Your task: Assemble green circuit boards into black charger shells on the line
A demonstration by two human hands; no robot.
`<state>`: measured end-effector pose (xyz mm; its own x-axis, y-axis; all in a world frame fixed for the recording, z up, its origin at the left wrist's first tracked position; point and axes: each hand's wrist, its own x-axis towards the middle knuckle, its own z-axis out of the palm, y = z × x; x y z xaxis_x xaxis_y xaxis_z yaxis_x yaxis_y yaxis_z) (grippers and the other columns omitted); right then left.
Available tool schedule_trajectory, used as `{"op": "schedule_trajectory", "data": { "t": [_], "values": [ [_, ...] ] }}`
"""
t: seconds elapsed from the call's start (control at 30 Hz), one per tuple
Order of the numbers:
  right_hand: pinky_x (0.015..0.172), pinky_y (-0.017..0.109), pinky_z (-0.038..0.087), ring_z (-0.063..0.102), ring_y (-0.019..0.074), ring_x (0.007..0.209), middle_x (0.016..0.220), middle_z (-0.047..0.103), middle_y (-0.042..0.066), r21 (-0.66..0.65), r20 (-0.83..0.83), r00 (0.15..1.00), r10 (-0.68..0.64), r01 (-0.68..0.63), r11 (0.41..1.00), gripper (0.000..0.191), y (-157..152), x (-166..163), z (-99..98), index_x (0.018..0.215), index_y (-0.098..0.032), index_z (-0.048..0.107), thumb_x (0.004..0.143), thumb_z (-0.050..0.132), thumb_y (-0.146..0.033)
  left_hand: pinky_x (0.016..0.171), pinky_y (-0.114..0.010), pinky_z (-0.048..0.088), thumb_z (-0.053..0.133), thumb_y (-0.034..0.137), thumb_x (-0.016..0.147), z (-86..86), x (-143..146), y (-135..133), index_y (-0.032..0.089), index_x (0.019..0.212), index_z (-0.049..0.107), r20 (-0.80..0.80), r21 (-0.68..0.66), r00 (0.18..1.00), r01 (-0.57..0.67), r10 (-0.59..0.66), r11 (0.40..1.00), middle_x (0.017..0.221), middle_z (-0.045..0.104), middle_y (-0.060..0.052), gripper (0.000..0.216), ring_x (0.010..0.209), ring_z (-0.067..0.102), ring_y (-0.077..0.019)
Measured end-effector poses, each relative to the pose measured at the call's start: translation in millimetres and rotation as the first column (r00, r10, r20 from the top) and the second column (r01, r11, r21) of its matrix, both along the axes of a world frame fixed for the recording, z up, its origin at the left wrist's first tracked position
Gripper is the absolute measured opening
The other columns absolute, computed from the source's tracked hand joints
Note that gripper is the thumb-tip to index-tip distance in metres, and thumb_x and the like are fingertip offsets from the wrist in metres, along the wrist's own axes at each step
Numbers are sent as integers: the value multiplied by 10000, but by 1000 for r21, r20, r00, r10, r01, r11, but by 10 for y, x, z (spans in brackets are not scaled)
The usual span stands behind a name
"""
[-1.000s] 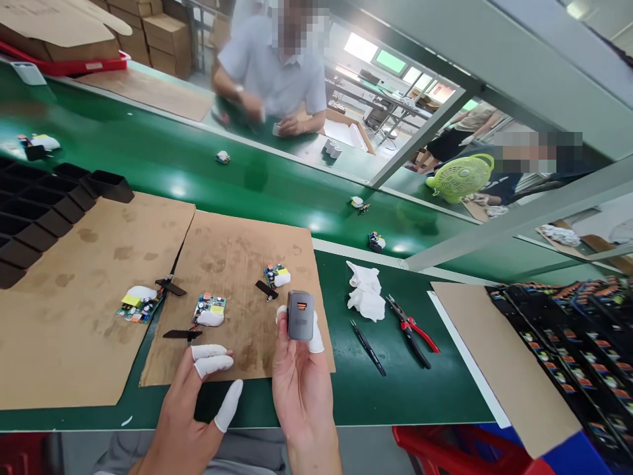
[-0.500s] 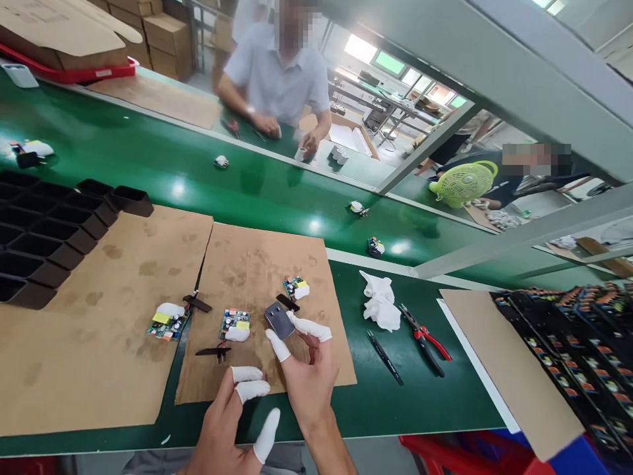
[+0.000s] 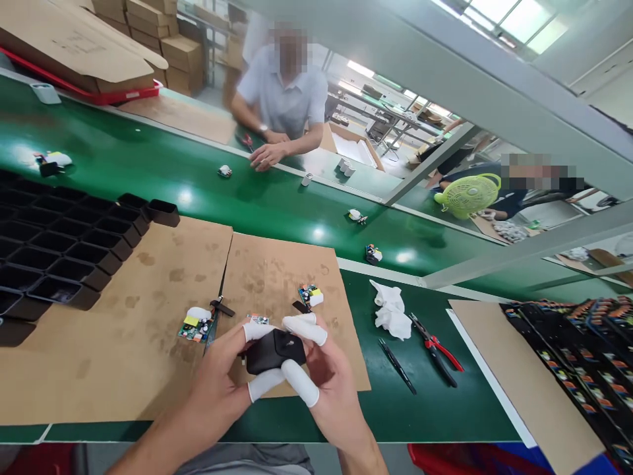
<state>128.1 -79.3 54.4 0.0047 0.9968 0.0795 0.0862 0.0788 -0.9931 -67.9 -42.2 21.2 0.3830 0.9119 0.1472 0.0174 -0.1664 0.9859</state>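
Note:
Between both hands is a black plastic charger housing [image 3: 270,353], held above the cardboard sheet [image 3: 277,264]. My left hand [image 3: 222,369] grips its left side, with white finger cots on the thumb and fingertips. My right hand [image 3: 329,376], also in white finger cots, pinches its right end. A circuit board [image 3: 258,319] lies behind the housing, mostly hidden by it and my hands. To the left lies another circuit board [image 3: 196,324] beside a black plug piece [image 3: 222,307]. Behind my right hand sits a third circuit board [image 3: 310,294].
Rows of black housings [image 3: 64,244] stand at left. Tweezers [image 3: 398,366], red-and-black pliers [image 3: 438,353] and crumpled white tissue [image 3: 390,310] lie at right. Farther right are racks of boards [image 3: 578,369]. A green conveyor belt [image 3: 277,204] runs behind. A co-worker [image 3: 287,99] sits across it.
My left hand has risen and closed on the housing, which is now turned and held by both hands. The co-worker's hands have moved, and a small white-grey piece now stands at the belt edge.

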Motion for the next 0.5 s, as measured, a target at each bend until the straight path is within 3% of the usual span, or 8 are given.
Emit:
{"op": "schedule_trajectory", "data": {
  "t": [0.1, 0.27, 0.37, 0.5],
  "values": [
    [1176, 451, 619, 693, 299, 1415, 1532, 709, 96, 34, 36, 998, 56, -57, 998, 439, 145, -47, 82, 1390, -395, 801, 968, 910, -339, 916, -326, 645, 767, 332, 1012, 109, -92, 86, 271, 1322, 766, 30, -77, 999, 31, -29, 997, 1263, 784, -65, 316, 1050, 721, -237],
    [1163, 434, 589, 700, 279, 1345, 1435, 751, 68, 72, 33, 994, 107, -109, 991, 374, 279, -88, 166, 1311, -420, 830, 961, 923, -328, 957, -337, 638, 813, 400, 981, 153, -184, 80, 252, 1269, 785, -23, -123, 999, -30, 27, 992, 1244, 780, -85, 324, 1074, 702, -248],
    [1104, 405, 585, 722, 262, 1236, 1326, 783, 65, 84, 54, 991, 121, -126, 988, 289, 347, -79, 227, 1260, -392, 854, 979, 904, -350, 1030, -385, 636, 851, 449, 942, 153, -199, 94, 253, 1241, 789, -38, -162, 998, -51, 45, 985, 1250, 773, -97, 364, 1139, 706, -277],
    [904, 321, 574, 715, 206, 973, 1040, 795, 27, 16, 1, 992, 127, -127, 992, 185, 471, -30, 351, 1126, -336, 885, 963, 911, -420, 1070, -375, 631, 890, 449, 899, 168, -161, 138, 248, 1192, 794, 50, -229, 999, 32, -21, 973, 1218, 771, -74, 368, 1140, 725, -264]
  ]
}}
